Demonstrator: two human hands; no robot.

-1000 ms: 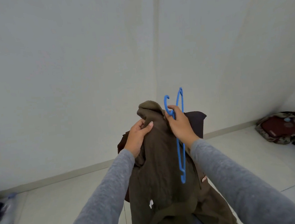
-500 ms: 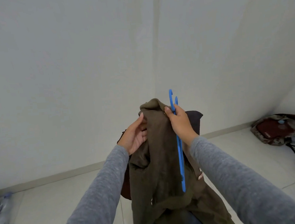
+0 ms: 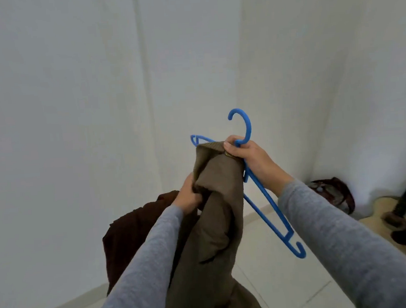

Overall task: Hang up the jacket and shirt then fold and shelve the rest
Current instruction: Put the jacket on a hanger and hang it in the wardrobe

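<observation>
An olive-brown jacket [image 3: 215, 225] hangs in front of me, its ribbed collar at the top. My right hand [image 3: 251, 158] grips the neck of a blue plastic hanger [image 3: 267, 212] together with the collar edge; the hook points up. One hanger arm disappears behind the collar, the other slants down to the right, bare. My left hand [image 3: 190, 196] grips a bunch of jacket fabric just below the collar. A darker brown garment [image 3: 135, 234] hangs behind my left forearm; what holds it is hidden.
White walls meet in a corner ahead. Pale floor tiles lie below. A dark red patterned bag [image 3: 331, 196] sits in the right corner, and an acoustic guitar [image 3: 396, 221] lies on the floor at the right edge.
The hanger has turned from edge-on to broadside, its hook now pointing up. My right hand rose and moved right with it. My left hand dropped lower on the jacket. The view swung right.
</observation>
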